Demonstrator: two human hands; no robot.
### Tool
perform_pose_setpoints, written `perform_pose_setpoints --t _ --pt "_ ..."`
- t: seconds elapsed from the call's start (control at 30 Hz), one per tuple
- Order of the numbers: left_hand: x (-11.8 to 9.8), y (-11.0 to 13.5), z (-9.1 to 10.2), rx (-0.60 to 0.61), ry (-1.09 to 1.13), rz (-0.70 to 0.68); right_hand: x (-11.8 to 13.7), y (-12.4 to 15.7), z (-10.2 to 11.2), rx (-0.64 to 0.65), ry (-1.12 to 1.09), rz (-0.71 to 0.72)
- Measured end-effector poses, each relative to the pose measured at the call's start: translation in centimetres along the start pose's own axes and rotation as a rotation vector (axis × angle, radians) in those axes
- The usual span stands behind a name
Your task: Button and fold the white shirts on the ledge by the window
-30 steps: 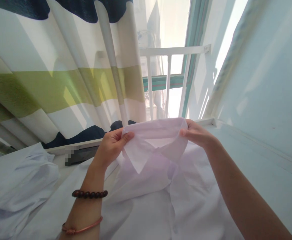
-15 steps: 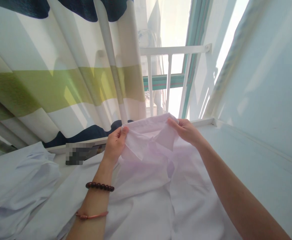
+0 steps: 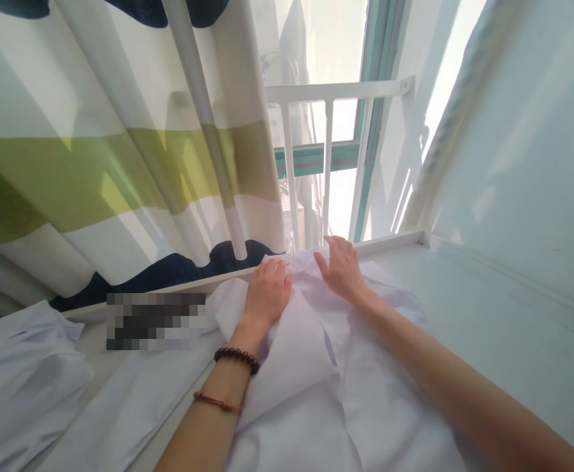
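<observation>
A striped curtain (image 3: 168, 170) filled the upper left, its dark hem hanging behind the far rim of a pale, flat surface (image 3: 483, 347). On that surface a white collared shirt (image 3: 296, 406) was spread lengthwise, its neck end at the far rim and its body toward the wearer of the camera; laid that way, it probably put the neck within equal reach of both arms. What looked like its sleeve (image 3: 163, 380) slanted off to the left. A second white garment (image 3: 16, 387) lay rumpled at the far left, apart from the shirt, perhaps set aside for room. Beyond the rim, a white railing (image 3: 340, 90) stood before the window, presumably as a guard.

The left hand (image 3: 269, 288) lay palm down over the neck end, fingers bent; whether it pinched cloth could not be told. The right hand (image 3: 340, 269) was unclenched, thumb apart, gripping nothing, just beside it. A beaded bracelet (image 3: 237, 357) and a thin copper-coloured bangle (image 3: 215, 401) circled the left forearm.
</observation>
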State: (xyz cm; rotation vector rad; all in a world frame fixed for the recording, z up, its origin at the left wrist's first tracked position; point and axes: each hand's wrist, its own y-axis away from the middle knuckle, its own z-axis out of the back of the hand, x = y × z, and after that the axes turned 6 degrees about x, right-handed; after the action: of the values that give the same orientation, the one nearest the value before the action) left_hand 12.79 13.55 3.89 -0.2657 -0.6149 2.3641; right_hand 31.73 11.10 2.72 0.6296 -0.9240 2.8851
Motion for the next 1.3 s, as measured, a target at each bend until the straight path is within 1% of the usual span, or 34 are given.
perform_pose_setpoints --t 0.07,0.1,0.17,0.23,0.3,0.37,0.47,0.53,0.6,0.63,0.67,0.73,0.8,0.83,0.87,0.93,0.97,1.03,1.07,1.1,1.17,1.23,1.3 --pt "-0.2 1.3 -1.3 0.099 -0.03 0.039 -0.3 1.5 -0.6 0.127 0.074 0.142" --pt "-0.1 1.8 -1.9 0.14 -0.042 0.058 -0.5 2.1 -0.9 0.21 0.104 0.181" --pt "0.2 2.6 -2.7 0.197 -0.066 0.073 -1.0 2.7 -1.5 0.352 0.156 0.19" --pt "0.4 3.1 -3.0 0.228 -0.093 0.075 -1.4 2.9 -1.9 0.441 0.187 0.153" --pt "0.5 3.2 -2.9 0.248 -0.107 0.079 -1.6 2.9 -2.2 0.471 0.194 0.126" --pt "0.5 3.1 -2.7 0.289 -0.098 0.092 -1.6 2.8 -2.2 0.469 0.187 0.128" --pt "0.5 2.7 -2.4 0.417 -0.063 0.121 -1.3 2.8 -2.2 0.49 0.188 0.128" --pt "0.5 2.5 -2.2 0.477 -0.046 0.124 -1.0 2.7 -1.9 0.545 0.176 0.118" --pt "0.5 2.5 -2.1 0.482 -0.034 0.117 -1.1 2.5 -1.0 0.607 0.126 0.123" --pt "0.6 2.6 -1.9 0.477 -0.027 0.117 -1.3 2.4 -0.3 0.613 0.096 0.12" --pt "0.6 2.7 -1.7 0.475 -0.017 0.122 -1.8 2.3 0.6 0.584 0.066 0.087" --pt "0.6 3.1 -1.0 0.478 0.013 0.141 -3.3 2.1 2.8 0.436 0.029 -0.071" --pt "0.4 3.2 0.0 0.488 0.05 0.175 -5.5 2.2 5.1 0.265 0.022 -0.303" --pt "0.1 3.1 0.6 0.489 0.065 0.192 -6.7 2.3 6.2 0.221 0.027 -0.398" --pt "-0.3 2.8 1.2 0.486 0.073 0.201 -7.8 2.6 7.0 0.203 0.025 -0.478" --pt "-1.7 1.9 2.3 0.471 0.082 0.172 -9.4 3.1 8.1 0.229 -0.01 -0.558" --pt "-2.7 1.4 2.6 0.466 0.09 0.125 -9.8 3.4 8.2 0.262 -0.05 -0.566" --pt "-4.7 0.3 2.9 0.466 0.116 -0.007 -9.8 3.8 8.1 0.353 -0.163 -0.528" --pt "-5.6 -0.1 2.7 0.464 0.123 -0.066 -9.5 3.9 7.9 0.402 -0.225 -0.499" --pt "-6.4 -0.4 2.3 0.461 0.123 -0.101 -9.1 4.0 7.8 0.449 -0.284 -0.474" --pt "-7.2 -0.2 1.1 0.47 0.105 -0.096 -8.3 4.0 7.8 0.508 -0.371 -0.438" --pt "-7.1 0.7 -0.4 0.491 0.088 -0.047 -7.7 4.1 8.3 0.543 -0.456 -0.439" --pt "-6.3 1.9 -1.5 0.49 0.088 -0.018 -7.5 4.1 9.1 0.63 -0.609 -0.439"
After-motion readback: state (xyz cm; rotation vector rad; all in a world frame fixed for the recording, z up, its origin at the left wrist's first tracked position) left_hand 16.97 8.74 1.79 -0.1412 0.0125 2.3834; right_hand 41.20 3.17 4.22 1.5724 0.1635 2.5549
